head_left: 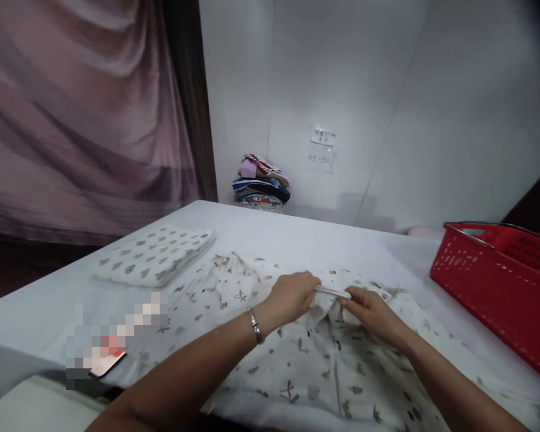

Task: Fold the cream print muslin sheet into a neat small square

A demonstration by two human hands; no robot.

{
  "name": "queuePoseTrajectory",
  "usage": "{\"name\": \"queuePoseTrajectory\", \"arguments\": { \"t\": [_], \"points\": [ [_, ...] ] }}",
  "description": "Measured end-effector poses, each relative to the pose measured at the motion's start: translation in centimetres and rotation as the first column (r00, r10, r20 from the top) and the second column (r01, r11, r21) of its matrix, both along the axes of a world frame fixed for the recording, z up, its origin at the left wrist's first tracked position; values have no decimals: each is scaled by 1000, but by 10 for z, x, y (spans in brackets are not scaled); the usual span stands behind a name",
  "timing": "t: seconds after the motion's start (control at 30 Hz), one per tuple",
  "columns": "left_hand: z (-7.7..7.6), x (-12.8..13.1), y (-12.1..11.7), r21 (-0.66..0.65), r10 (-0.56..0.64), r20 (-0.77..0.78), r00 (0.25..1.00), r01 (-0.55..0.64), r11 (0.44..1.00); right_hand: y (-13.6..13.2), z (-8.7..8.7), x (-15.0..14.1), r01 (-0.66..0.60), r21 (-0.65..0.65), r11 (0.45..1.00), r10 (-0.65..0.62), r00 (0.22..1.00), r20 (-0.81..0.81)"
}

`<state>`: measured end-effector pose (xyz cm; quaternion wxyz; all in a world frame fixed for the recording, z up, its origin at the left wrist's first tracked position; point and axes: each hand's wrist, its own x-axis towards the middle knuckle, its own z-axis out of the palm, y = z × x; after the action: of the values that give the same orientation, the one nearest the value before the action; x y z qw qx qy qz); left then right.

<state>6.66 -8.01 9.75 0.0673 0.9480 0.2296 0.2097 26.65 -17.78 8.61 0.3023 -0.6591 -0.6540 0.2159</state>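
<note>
A thin white cloth (297, 360) printed with small grey and olive plant motifs lies rumpled over the front of the table. Over its middle, my left hand (294, 294) is closed on a narrow white edge of this cloth. A bracelet is on that wrist. Just to the right, my right hand (371, 309) pinches the same edge between thumb and fingers. A short strip of the edge runs taut between the hands, with fabric bunched beneath it. Whether the cloth is a sheet or a garment cannot be told.
A folded white cloth with green motifs (155, 255) rests at the table's left. Near it, a partly pixelated phone-like object (108, 364) lies at the front edge. A red plastic basket (495, 294) stands at the right. Folded fabrics (261, 186) are stacked beyond the white table (342, 240).
</note>
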Motion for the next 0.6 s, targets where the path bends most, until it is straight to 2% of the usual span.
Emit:
{"name": "queuePoseTrajectory", "arguments": {
  "t": [0.17, 0.23, 0.3, 0.4, 0.5, 0.6],
  "points": [
    [-43, -39, 12, 9, 184, 136, 973, -187, 982, -6, 1, 8, 3, -50, 999, -3, 1000, 0],
    [-54, -53, 18, -2, 250, 182, 951, -254, 967, -7, 4, 9, 4, -50, 999, -2, 999, 42],
    [-59, -66, 24, -21, 318, 206, 926, -320, 947, -7, 7, 9, 2, -46, 999, 2, 997, 82],
    [-50, -86, 34, -122, 378, 200, 904, -359, 925, -10, 10, 10, -20, -69, 997, 27, 995, 96],
    [-27, -107, 49, -253, 387, 215, 897, -332, 909, -15, 11, 12, -81, -137, 987, 90, 994, 61],
    [-6, -121, 69, -206, 391, 233, 890, -348, 915, -18, 12, 15, -127, -184, 975, 129, 992, 0]
  ]
}}
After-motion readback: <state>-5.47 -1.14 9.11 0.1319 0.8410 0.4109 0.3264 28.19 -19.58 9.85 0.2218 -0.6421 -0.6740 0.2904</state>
